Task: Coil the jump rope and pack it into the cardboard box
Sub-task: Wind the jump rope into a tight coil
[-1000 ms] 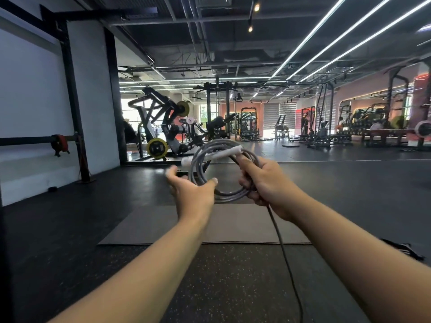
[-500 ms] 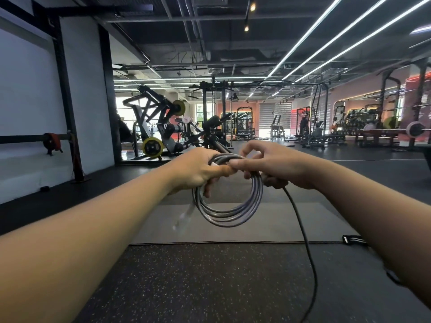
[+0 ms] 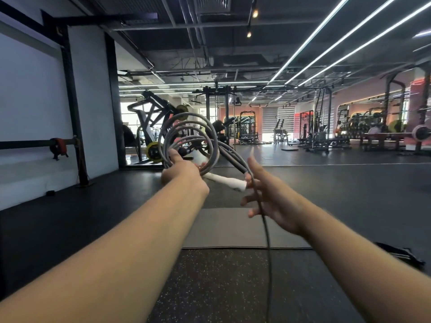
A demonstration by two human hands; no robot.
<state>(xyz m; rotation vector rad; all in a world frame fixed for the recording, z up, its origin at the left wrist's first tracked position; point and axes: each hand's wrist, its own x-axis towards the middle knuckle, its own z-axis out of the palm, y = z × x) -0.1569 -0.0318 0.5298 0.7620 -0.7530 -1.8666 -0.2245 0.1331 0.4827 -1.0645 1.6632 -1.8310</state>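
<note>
My left hand (image 3: 180,170) grips the grey jump rope (image 3: 211,134) at the bottom of its loose coil, which stands upright in the air in front of me. A white handle (image 3: 227,181) sticks out to the right from under that hand. My right hand (image 3: 271,201) is spread open just right of the handle, fingers apart. The free length of rope runs over its fingers and hangs down toward the floor (image 3: 267,252). No cardboard box is in view.
A grey exercise mat (image 3: 224,229) lies on the black rubber floor below my hands. A dark strap or bag (image 3: 401,252) lies at the right. Weight machines (image 3: 154,134) and racks (image 3: 319,127) stand further back. A white wall with a black post (image 3: 74,127) is on the left.
The coil swung up from hanging below my hands to standing above my left hand, its loops spread apart. My right hand let go of the coil and opened, with the loose rope sliding across its fingers.
</note>
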